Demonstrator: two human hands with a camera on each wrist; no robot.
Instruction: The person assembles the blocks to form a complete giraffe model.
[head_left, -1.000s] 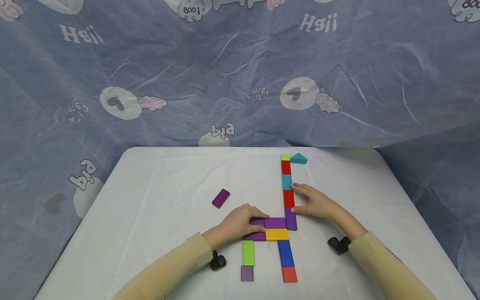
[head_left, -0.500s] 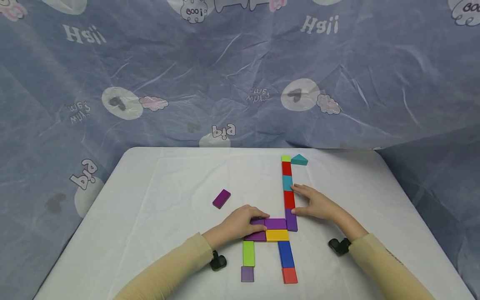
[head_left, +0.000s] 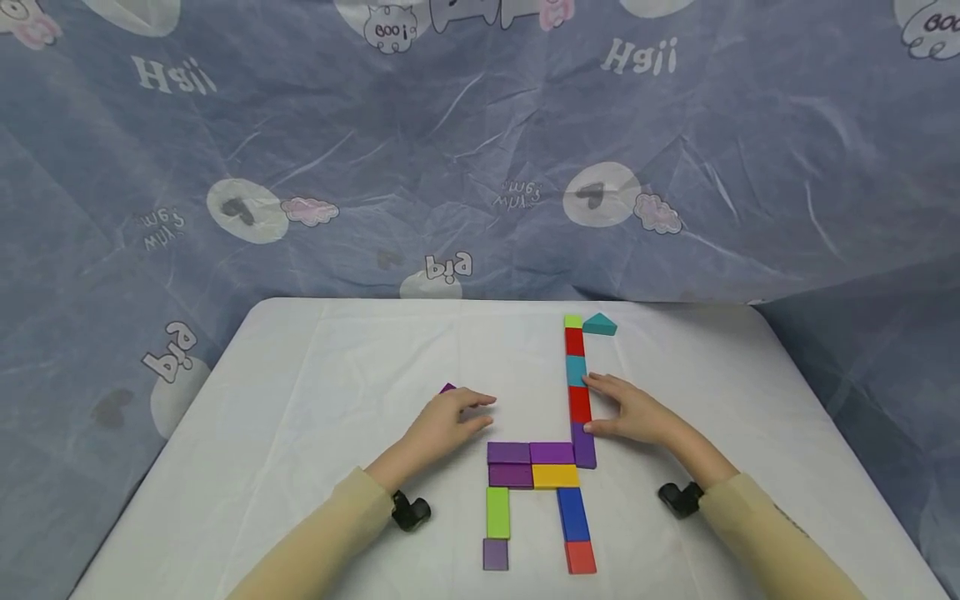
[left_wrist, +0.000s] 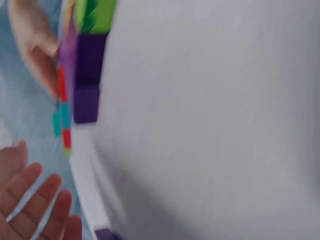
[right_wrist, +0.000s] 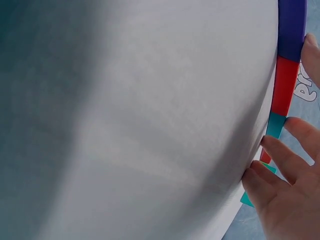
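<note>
In the head view my left hand (head_left: 446,425) hovers over the white table with fingers loosely bent and apart, holding nothing. A loose purple block (head_left: 447,387) lies mostly hidden behind it. My right hand (head_left: 632,412) rests beside a column of blocks. Its fingertips touch the edge near the teal block (head_left: 576,371), and its thumb meets the violet block (head_left: 583,450). Red blocks (head_left: 580,404) and a lime one (head_left: 573,321) complete that column. At its foot, two purple blocks (head_left: 508,452) adjoin a dark purple block (head_left: 511,476) and a yellow block (head_left: 556,476).
Below the rows lie a green block (head_left: 497,512) above a pale purple square (head_left: 496,554), and a blue block (head_left: 573,514) above an orange-red one (head_left: 581,557). A teal triangle (head_left: 600,324) sits beside the column's top. A patterned blue curtain (head_left: 480,150) hangs behind the table.
My left hand has let go of the purple blocks at the row's left end and moved left and away, now covering most of the loose purple block. The right hand has stayed put.
</note>
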